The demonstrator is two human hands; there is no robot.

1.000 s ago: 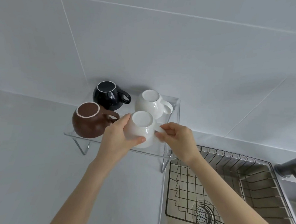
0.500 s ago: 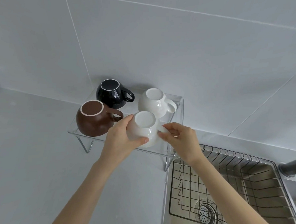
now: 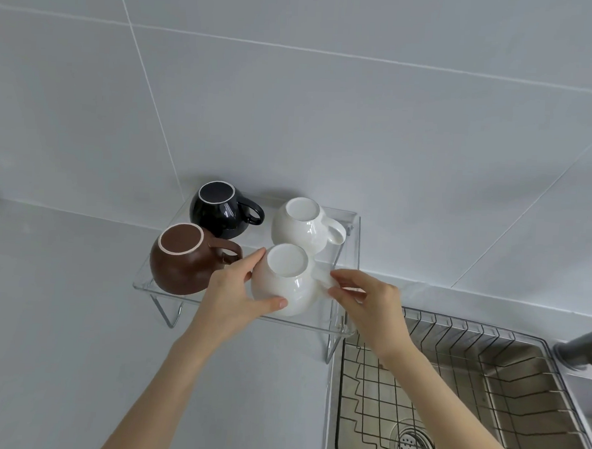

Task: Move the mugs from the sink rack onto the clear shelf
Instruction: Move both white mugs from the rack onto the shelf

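on the shelf: three mugs sit upside down on the clear shelf (image 3: 350, 247): a black mug (image 3: 220, 210) at the back left, a brown mug (image 3: 183, 259) at the front left, and a white mug (image 3: 301, 228) at the back right.
mug in hand: a second white mug, the front white mug (image 3: 286, 280), is upside down at the front right of the shelf, just in front of the back white mug and beside the brown one. whether its rim is fully resting on the shelf cannot be told; it looks down or very nearly so.
left hand: the left hand (image 3: 229, 296) is wrapped on the front white mug's left side, thumb across the near wall and fingers round the far side.
right hand: the right hand (image 3: 369, 303) pinches at the mug's right side, where the handle would be; the handle itself is mostly hidden by the fingers.
sink rack: the sink rack (image 3: 450, 397) in the sink at lower right shows bare wire and the drain below. no mug is visible in the part that is in view; its right end runs out of frame.
done: by the look of it, three mugs are placed and the fourth is at its spot.
left: likely only to settle this mug, let go with both hands, and check the unseen end of the rack.
risk: the four mugs are close together, so a nudge could knock a neighbour.
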